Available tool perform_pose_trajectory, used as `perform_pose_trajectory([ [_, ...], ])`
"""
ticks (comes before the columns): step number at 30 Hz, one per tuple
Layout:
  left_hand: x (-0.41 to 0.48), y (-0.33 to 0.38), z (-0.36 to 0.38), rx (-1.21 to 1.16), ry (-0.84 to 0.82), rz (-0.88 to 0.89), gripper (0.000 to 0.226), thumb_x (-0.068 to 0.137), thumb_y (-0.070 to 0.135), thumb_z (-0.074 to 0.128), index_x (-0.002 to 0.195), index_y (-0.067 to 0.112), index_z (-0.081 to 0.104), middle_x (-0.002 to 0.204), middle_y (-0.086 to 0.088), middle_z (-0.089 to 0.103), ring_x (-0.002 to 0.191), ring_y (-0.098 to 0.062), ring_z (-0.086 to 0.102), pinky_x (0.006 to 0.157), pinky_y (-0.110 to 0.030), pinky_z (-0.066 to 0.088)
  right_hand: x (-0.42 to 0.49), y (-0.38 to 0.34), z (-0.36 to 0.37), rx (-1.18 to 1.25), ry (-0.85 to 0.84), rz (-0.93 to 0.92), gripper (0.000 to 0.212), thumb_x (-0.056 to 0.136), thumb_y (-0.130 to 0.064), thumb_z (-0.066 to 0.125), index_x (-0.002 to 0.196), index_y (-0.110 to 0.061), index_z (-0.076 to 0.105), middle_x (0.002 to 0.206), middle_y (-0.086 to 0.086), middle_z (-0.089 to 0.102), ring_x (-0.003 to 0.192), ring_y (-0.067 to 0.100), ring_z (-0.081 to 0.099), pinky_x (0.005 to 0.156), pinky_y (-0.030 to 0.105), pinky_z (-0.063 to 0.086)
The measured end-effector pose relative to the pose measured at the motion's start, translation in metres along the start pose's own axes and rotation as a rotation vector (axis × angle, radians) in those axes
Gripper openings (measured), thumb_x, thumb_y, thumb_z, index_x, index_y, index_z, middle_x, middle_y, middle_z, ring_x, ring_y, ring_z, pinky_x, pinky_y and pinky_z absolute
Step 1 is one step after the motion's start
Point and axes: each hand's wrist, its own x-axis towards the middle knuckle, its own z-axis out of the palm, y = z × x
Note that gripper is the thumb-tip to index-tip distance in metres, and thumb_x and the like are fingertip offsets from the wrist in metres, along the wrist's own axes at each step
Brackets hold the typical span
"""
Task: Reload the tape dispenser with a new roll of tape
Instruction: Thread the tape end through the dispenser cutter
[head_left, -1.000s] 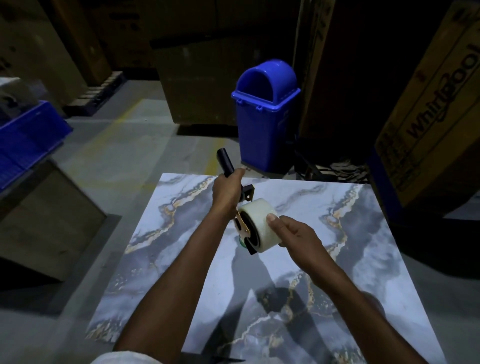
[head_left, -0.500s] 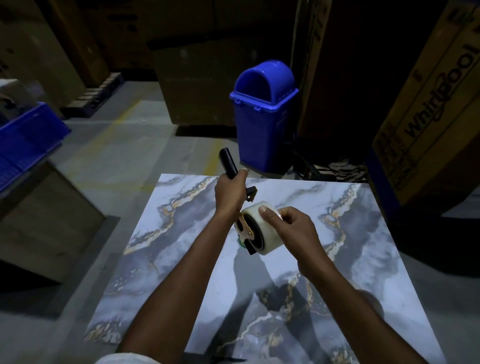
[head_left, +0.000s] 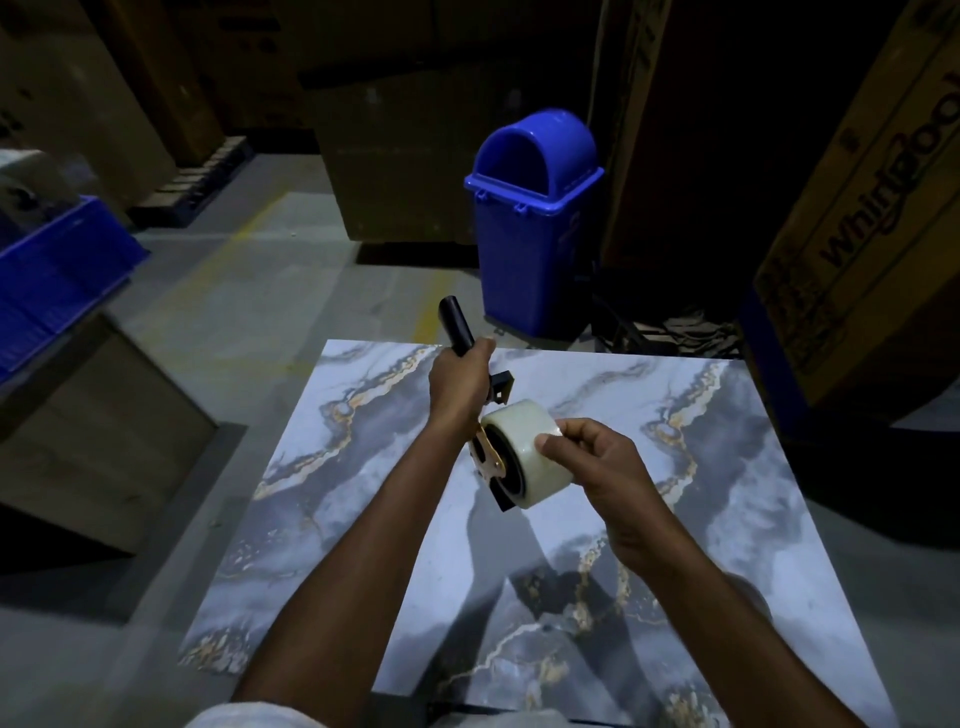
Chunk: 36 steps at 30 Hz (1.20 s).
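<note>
We see a bench (head_left: 675, 519) with a marbled top, grey-blue and white with gold veins, and both forearms reach out over it, casting dark shadows on the near part of the slab. The left hand (head_left: 460, 387) is closed around the black handle of the tape dispenser (head_left: 488, 415), which it holds above the bench; the handle's end sticks up and away past the knuckles. A pale, whitish roll of tape (head_left: 524, 452) sits on the dispenser's hub, with a gold-coloured metal plate and black frame showing on its left face. The right hand (head_left: 597, 467) is at the roll's right side, thumb and fingers (head_left: 550, 441) pinched together against the outer winding near the top edge; we cannot tell whether they have hold of a loose end.

The room is dim, a storeroom with a grey concrete floor (head_left: 234, 291) marked by faint yellow lines. Beyond the far edge of the bench stands a blue bin (head_left: 535, 228) with a domed lid. Tall cardboard cartons (head_left: 405, 156) line the back wall, and another large carton (head_left: 857, 234) with dark printed lettering leans at the right. At the left a blue crate (head_left: 57, 280) rests on a brown box (head_left: 104, 426), with something pale and blurred behind it.
</note>
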Motion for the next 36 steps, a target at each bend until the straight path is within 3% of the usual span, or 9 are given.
perform_pose_trajectory([
  [4,-0.001,0.002,0.001,0.013,0.008,0.046,0.017,0.092,0.032,0.062,0.083,0.02,0.057,0.083,-0.006,0.063,0.082,-0.029,0.069,0.07,-0.04,0.056,-0.001,0.001,-0.003,-0.167,0.05,-0.074,0.028,0.091,-0.024,0.069,0.118,-0.028,0.06,0.096,0.002,0.071,0.09,0.011,0.063,0.074,0.024,0.047],
  [6,0.002,0.001,0.0,0.02,0.013,0.046,0.018,0.094,0.032,0.061,0.083,0.018,0.056,0.079,-0.004,0.06,0.074,-0.024,0.062,0.066,-0.035,0.052,-0.002,0.002,-0.008,-0.51,0.079,-0.333,0.032,0.094,-0.033,0.066,0.124,-0.038,0.056,0.105,-0.011,0.066,0.101,0.004,0.06,0.08,0.021,0.048],
  [8,0.005,0.0,-0.001,0.024,0.016,0.034,0.019,0.094,0.031,0.061,0.089,0.013,0.057,0.078,-0.004,0.057,0.07,-0.021,0.058,0.06,-0.031,0.047,-0.001,0.005,-0.014,-0.825,0.051,-0.621,0.027,0.097,-0.036,0.061,0.124,-0.035,0.059,0.113,-0.011,0.056,0.107,0.008,0.054,0.085,0.024,0.047],
  [10,0.011,-0.005,-0.001,0.029,0.004,-0.003,0.021,0.095,0.032,0.062,0.095,0.011,0.059,0.079,-0.004,0.057,0.067,-0.018,0.057,0.054,-0.029,0.045,0.002,0.005,-0.017,-0.946,-0.012,-0.714,0.02,0.098,-0.034,0.059,0.118,-0.032,0.062,0.111,-0.008,0.051,0.101,0.011,0.054,0.081,0.028,0.05],
  [13,0.018,-0.016,0.001,0.011,-0.04,-0.117,0.036,0.091,0.036,0.066,0.109,0.006,0.061,0.084,-0.006,0.058,0.073,-0.022,0.061,0.058,-0.031,0.049,0.003,0.001,-0.017,-0.957,-0.059,-0.716,0.009,0.099,-0.031,0.059,0.108,-0.032,0.058,0.109,-0.009,0.049,0.086,0.008,0.056,0.072,0.029,0.053],
  [15,0.022,-0.024,0.002,-0.043,-0.066,-0.192,0.056,0.08,0.04,0.071,0.12,0.003,0.06,0.089,-0.008,0.061,0.089,-0.032,0.07,0.077,-0.044,0.062,0.006,0.0,-0.015,-0.958,-0.072,-0.721,0.007,0.099,-0.03,0.059,0.106,-0.031,0.056,0.107,-0.01,0.047,0.082,0.006,0.055,0.07,0.026,0.053],
  [17,0.028,-0.034,0.004,-0.063,-0.081,-0.222,0.066,0.07,0.045,0.072,0.122,0.006,0.059,0.092,-0.009,0.063,0.101,-0.037,0.072,0.09,-0.054,0.06,0.008,-0.001,-0.014,-0.965,-0.09,-0.709,0.009,0.099,-0.031,0.058,0.108,-0.03,0.056,0.107,-0.009,0.047,0.082,0.009,0.057,0.069,0.027,0.052],
  [23,0.032,-0.034,0.003,-0.014,-0.07,-0.204,0.048,0.086,0.039,0.07,0.119,0.005,0.06,0.091,-0.007,0.063,0.084,-0.026,0.067,0.071,-0.037,0.054,0.013,0.0,-0.014,-0.991,-0.133,-0.657,0.015,0.1,-0.033,0.056,0.114,-0.03,0.053,0.107,-0.007,0.049,0.081,0.017,0.059,0.069,0.037,0.053],
  [36,0.038,-0.074,0.001,0.04,-0.053,-0.307,0.053,0.086,0.037,0.071,0.121,-0.001,0.061,0.095,-0.012,0.064,0.087,-0.03,0.067,0.072,-0.039,0.053,0.02,0.029,-0.014,-1.001,-0.162,-0.633,0.007,0.099,-0.029,0.059,0.102,-0.024,0.054,0.096,-0.002,0.051,0.076,0.02,0.056,0.065,0.041,0.05],
])
